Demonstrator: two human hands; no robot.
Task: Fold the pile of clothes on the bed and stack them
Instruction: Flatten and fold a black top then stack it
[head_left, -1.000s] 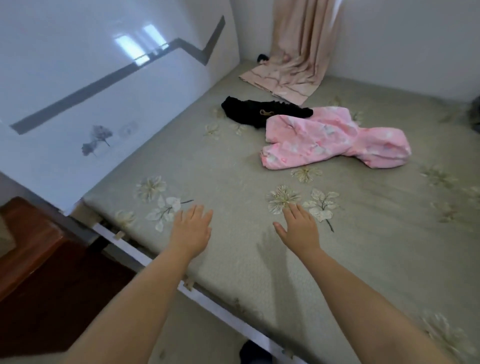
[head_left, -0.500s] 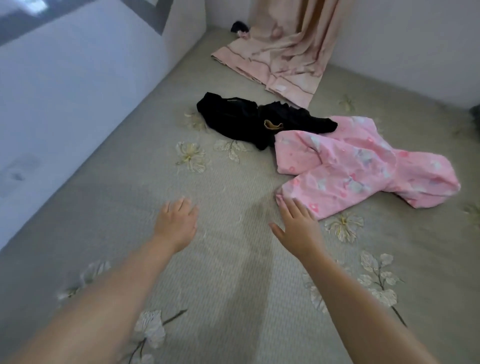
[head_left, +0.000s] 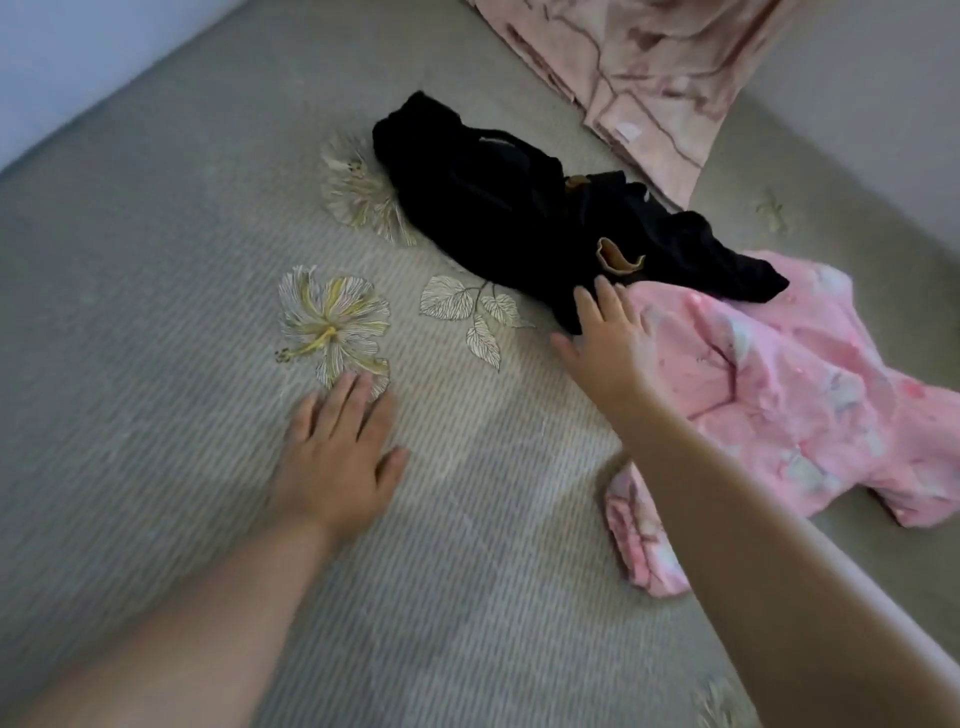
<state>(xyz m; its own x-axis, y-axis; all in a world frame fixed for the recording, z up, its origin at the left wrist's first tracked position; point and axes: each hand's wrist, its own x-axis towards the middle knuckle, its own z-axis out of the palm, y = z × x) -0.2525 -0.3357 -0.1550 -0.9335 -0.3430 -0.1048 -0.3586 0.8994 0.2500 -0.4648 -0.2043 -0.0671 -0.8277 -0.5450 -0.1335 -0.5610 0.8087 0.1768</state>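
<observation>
A crumpled black garment (head_left: 498, 208) with a tan label lies at the middle of the bed. A pink patterned garment (head_left: 789, 395) lies spread to its right, its near corner under my right forearm. My right hand (head_left: 605, 343) reaches forward with straight fingers, its fingertips at the near edge of the black garment where it meets the pink one. My left hand (head_left: 337, 452) rests flat, fingers straight, on the grey-green flowered bed cover (head_left: 156, 364), well left of both garments.
A pink curtain (head_left: 649, 78) drapes onto the bed at the back right, just behind the black garment. A pale wall (head_left: 62, 52) borders the bed on the left and another wall stands at the far right.
The view has moved forward over the bed. My right hand has advanced from the pink garment's near corner to the black garment's edge. My left hand moved forward onto the cover.
</observation>
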